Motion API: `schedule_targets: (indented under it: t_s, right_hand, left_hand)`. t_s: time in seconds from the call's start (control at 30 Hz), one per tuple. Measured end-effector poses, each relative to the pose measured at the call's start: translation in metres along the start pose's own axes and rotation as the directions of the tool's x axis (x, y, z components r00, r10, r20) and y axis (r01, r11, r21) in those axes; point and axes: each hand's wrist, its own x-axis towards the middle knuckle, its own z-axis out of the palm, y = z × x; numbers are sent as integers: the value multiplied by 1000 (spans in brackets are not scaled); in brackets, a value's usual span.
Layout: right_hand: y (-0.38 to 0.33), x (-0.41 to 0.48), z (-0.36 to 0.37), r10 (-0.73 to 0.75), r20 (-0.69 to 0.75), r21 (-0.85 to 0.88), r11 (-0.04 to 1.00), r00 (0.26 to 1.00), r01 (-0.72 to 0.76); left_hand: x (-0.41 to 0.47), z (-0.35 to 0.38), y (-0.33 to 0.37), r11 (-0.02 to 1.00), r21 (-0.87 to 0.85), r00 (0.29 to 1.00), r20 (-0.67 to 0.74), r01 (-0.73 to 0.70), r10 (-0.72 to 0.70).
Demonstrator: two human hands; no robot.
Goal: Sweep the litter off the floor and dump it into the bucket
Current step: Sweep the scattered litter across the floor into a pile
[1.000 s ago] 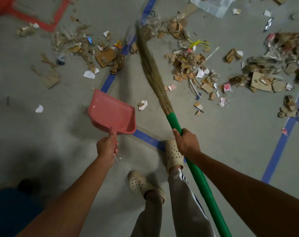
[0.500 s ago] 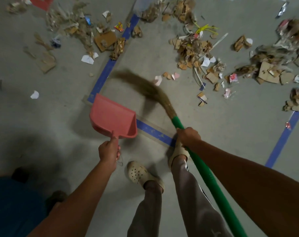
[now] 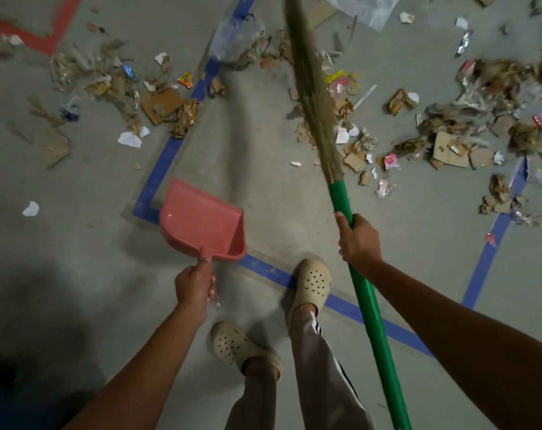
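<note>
My left hand [image 3: 192,287] grips the handle of a pink dustpan [image 3: 201,220], which hangs empty just above the floor over a blue tape corner. My right hand [image 3: 358,240] grips the green handle of a grass broom [image 3: 313,100]; its long bristles reach forward across the litter. Torn cardboard, paper scraps and wrappers [image 3: 353,150] lie around the broom's bristles. A second heap of litter [image 3: 117,88] spreads at the upper left, a third [image 3: 481,125] at the right. No bucket is in view.
Blue tape lines [image 3: 167,156] and a red tape line [image 3: 24,35] mark the grey concrete floor. A clear plastic bag [image 3: 363,7] lies at the top. My feet in cream clogs [image 3: 313,283] stand on the blue tape. A dark shape [image 3: 2,398] sits at the bottom left.
The broom swung from a sweep to the left back to pointing straight ahead over the middle litter. The dustpan stayed in my left hand, held about the same.
</note>
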Motion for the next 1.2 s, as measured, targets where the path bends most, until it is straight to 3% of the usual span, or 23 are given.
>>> schedule_targets:
  t_s: [0.13,0.27,0.4,0.5,0.73,0.9,1.07,1.2]
  right_hand:
    - [24,-5,4,8,171,-175,984,985,22]
    - [52,-1,7,180,320,-308,948,930,-78]
    - [80,15,-10,350,268,-213,930,897,-299]
    - [88,38,-34,383,150,-86,923,912,-374]
    - [69,56,-101,291,-34,113,952,956,-286]
    - [61,17,-112,193,0,177,966,981,-190]
    - [96,-29,-82,145,118,25,989,982,-149]
    - [139,-34,-58,232,242,-209,961,942,-183]
  left_hand:
    - [-1,28,18,999,5,999,8,-31,31]
    - [-3,52,30,998,55,999,8,-37,37]
    - [-5,75,38,995,91,999,35,-40,37]
    - [-8,91,43,991,124,996,71,-56,48]
    - [-17,121,56,981,154,988,115,-117,99]
    - [-23,135,60,976,172,985,136,-131,108]
    - [-23,139,51,972,200,985,148,-119,90]
    - [-18,141,42,972,209,985,151,-112,82]
